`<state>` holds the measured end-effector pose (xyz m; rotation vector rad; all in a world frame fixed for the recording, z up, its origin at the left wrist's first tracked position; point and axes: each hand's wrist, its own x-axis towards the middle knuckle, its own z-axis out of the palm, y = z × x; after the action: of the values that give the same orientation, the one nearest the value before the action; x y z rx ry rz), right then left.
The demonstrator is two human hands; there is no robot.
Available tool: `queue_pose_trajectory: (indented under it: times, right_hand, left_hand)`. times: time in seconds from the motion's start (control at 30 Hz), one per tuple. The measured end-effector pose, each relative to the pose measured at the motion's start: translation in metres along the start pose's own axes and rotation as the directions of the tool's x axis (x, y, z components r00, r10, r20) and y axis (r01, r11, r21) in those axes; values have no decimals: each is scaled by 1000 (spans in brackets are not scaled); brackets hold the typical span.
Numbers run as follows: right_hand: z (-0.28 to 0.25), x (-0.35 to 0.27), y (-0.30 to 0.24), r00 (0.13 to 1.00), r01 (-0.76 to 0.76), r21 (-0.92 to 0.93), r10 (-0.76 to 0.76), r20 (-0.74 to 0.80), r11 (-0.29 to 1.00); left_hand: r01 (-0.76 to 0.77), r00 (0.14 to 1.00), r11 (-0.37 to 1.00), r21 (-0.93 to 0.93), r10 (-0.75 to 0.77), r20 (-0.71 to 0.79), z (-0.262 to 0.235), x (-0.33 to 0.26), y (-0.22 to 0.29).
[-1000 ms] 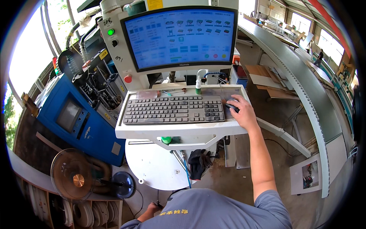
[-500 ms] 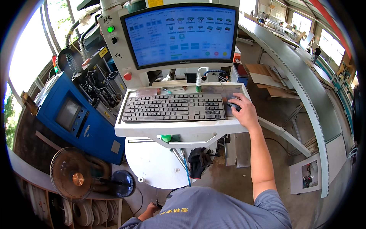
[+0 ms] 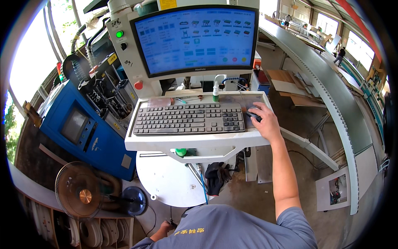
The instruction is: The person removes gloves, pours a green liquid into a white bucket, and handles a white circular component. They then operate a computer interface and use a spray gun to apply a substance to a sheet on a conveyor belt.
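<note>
My right hand (image 3: 264,123) rests on a dark computer mouse (image 3: 252,113) at the right end of a white console shelf (image 3: 195,143). A dark keyboard (image 3: 188,118) lies to the left of the mouse. Above it a large monitor (image 3: 195,39) shows a blue control screen with rows of small icons. My left hand is barely visible low down near my body (image 3: 165,227), hanging beside my grey shirt; I cannot tell what its fingers are doing.
A green lamp (image 3: 119,34) and a red button (image 3: 138,85) sit on the console's left panel. A blue machine cabinet (image 3: 83,133) stands left, a floor fan (image 3: 78,195) below it. Black gloves (image 3: 216,176) hang under the shelf. A long grey conveyor (image 3: 331,95) curves away right.
The view has shifted slightly. My right hand stays on the mouse, with only a small movement.
</note>
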<state>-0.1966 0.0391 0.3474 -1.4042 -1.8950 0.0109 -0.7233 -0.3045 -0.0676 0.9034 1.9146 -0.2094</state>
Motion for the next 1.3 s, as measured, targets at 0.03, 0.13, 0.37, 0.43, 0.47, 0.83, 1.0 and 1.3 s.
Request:
queue_pose_trajectory:
  times: [0.03,0.13,0.37,0.43,0.47,0.83,1.0,1.3]
  right_hand:
    - [0,0,1,1000,-2,1,2,1,1000]
    - [1,1,2,1000,7,2,-7,15,1000]
    - [1,1,-1,1000,1,-60,-1,0,998]
    - [1,1,-1,1000,-4,-63,4,8,998]
    - [1,1,-1,1000,0,-63,1,8,998]
    - [2,1,1,1000,13,-33,-13,12,999]
    - [1,1,-2,1000,19,-43,-19,2,999]
    - [-1,2,-6,1000,-14,-17,14,11,1000]
  left_hand:
    - [16,1000,1000,9,-16,-13,1,1,0]
    - [40,998,999,26,-38,-42,4,4,-1]
    - [37,999,996,79,-34,-42,9,13,-7]
    - [42,999,994,100,-39,-32,10,13,-4]
    - [42,999,994,100,-39,-28,10,11,-2]
    - [24,999,998,58,-22,-36,14,17,-11]
    - [49,999,996,75,-48,-13,13,18,-9]
    - [50,997,997,58,-47,-61,14,12,-7]
